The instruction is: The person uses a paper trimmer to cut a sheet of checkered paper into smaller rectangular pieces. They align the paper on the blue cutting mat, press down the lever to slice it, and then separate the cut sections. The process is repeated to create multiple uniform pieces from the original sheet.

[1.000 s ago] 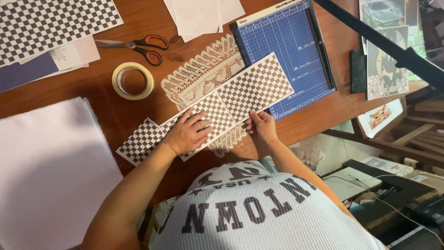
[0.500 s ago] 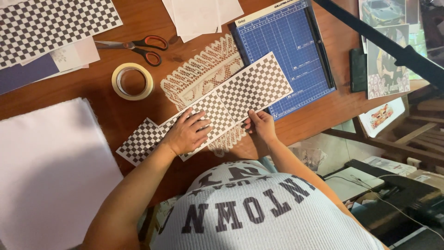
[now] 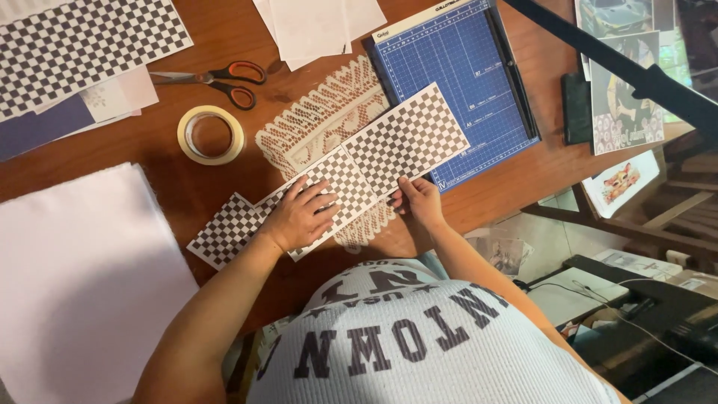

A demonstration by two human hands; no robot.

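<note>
The checkered paper strip (image 3: 351, 172) lies in the frame centre, its long axis running lower left to upper right. The left hand (image 3: 299, 217) presses flat on it; the right hand (image 3: 417, 200) pinches its lower edge.

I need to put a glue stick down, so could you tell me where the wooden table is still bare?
Bare wood shows between the tape roll and the white sheet stack, and right of the blue paper cutter toward the table edge. It is crowded around the checkered strip, lace doily, both hands, and scissors.
</note>
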